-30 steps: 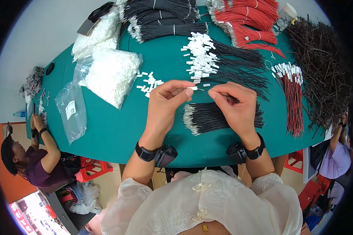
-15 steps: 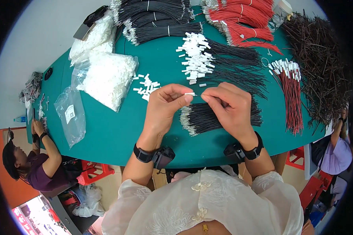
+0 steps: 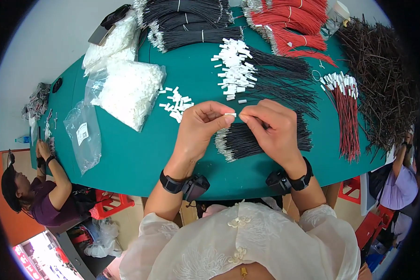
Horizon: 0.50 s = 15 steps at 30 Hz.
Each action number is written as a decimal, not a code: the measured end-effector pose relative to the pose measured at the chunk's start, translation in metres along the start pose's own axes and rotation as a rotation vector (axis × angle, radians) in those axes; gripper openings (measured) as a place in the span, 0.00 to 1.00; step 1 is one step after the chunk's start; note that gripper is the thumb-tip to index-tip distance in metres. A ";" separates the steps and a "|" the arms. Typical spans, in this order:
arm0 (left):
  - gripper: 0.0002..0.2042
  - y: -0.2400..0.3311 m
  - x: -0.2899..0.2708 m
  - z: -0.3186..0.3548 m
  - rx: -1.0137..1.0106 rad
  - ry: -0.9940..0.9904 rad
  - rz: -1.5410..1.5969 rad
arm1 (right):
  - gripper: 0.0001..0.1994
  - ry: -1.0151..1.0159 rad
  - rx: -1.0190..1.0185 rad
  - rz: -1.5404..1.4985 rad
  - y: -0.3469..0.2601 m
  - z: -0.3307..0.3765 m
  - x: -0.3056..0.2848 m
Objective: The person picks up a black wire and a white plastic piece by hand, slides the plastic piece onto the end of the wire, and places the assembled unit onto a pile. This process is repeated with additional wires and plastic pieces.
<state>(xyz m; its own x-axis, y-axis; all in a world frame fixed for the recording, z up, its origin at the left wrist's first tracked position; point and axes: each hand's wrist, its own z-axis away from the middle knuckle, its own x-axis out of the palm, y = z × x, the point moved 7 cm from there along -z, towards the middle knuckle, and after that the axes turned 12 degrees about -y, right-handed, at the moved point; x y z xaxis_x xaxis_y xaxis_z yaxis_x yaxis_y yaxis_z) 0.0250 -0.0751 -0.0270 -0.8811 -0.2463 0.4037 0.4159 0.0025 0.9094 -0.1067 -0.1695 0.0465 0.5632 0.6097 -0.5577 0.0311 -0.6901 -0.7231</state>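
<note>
Between its thumb and forefinger, my left hand (image 3: 201,123) pinches a small white connector housing (image 3: 230,114). My right hand (image 3: 273,126) is closed just to its right, fingertips pinching what looks like the end of a thin wire, mostly hidden by the fingers. Both hands hover over a bundle of black wires (image 3: 245,140) with metal terminals at their left ends. Loose white housings (image 3: 176,105) lie left of my left hand. Beyond my hands spread black wires (image 3: 284,70) with white housings (image 3: 235,65) on their left ends.
A clear bag of white housings (image 3: 128,93) and a flattened plastic bag (image 3: 83,140) lie left on the green table (image 3: 130,172). Tied black (image 3: 198,36) and red wire bundles (image 3: 289,21) line the back. Dark red wires (image 3: 349,121) and a brown tangled heap (image 3: 378,79) are right. Co-workers sit at both sides.
The white housing in my left fingers has shifted slightly right, nearer my right fingertips, narrowing the gap between them. My right hand stays almost where it was.
</note>
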 end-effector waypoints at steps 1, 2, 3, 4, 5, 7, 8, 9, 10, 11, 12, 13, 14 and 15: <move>0.06 -0.001 0.000 0.000 -0.001 0.001 0.010 | 0.05 -0.001 0.000 0.001 0.000 0.000 0.000; 0.06 -0.003 0.001 -0.001 -0.002 0.002 0.021 | 0.05 -0.005 0.005 -0.004 0.000 0.000 0.000; 0.06 -0.003 0.001 -0.001 -0.002 0.003 0.031 | 0.05 -0.009 0.010 -0.009 0.000 0.000 -0.001; 0.06 -0.003 0.000 -0.001 -0.002 0.004 0.031 | 0.05 -0.012 0.015 -0.015 0.000 0.000 -0.001; 0.06 -0.002 -0.001 -0.001 -0.001 -0.005 0.036 | 0.05 -0.012 0.014 -0.016 -0.001 -0.001 -0.001; 0.06 0.000 -0.003 0.000 0.002 -0.019 0.047 | 0.04 -0.065 0.052 -0.032 0.000 -0.002 -0.001; 0.06 0.003 -0.003 0.001 0.003 -0.016 0.046 | 0.03 -0.093 0.071 -0.041 0.000 -0.003 0.000; 0.07 0.010 -0.004 0.001 0.016 0.011 -0.012 | 0.03 -0.094 0.068 -0.040 0.001 -0.004 -0.005; 0.07 0.016 -0.005 0.001 0.029 0.040 -0.070 | 0.04 -0.109 0.091 0.015 0.003 -0.004 -0.010; 0.07 0.022 -0.007 0.002 0.043 0.073 -0.130 | 0.05 -0.125 0.111 0.067 0.006 -0.004 -0.017; 0.07 0.024 -0.010 0.002 0.047 0.081 -0.131 | 0.05 -0.142 0.131 0.119 0.009 -0.003 -0.021; 0.07 0.032 -0.017 0.003 0.082 0.157 -0.286 | 0.05 -0.146 0.124 0.116 0.014 -0.006 -0.023; 0.08 0.039 -0.022 0.002 0.112 0.224 -0.441 | 0.06 -0.074 0.095 0.322 0.018 -0.009 -0.030; 0.08 0.047 -0.027 0.004 0.143 0.291 -0.596 | 0.06 -0.001 0.066 0.527 0.021 -0.011 -0.034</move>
<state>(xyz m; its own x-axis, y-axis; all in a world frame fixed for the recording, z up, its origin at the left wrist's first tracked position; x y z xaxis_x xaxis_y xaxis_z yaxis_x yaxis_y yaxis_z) 0.0669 -0.0644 0.0052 -0.8461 -0.4958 -0.1958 -0.1733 -0.0915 0.9806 -0.1166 -0.2089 0.0551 0.4880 0.1872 -0.8525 -0.3079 -0.8770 -0.3689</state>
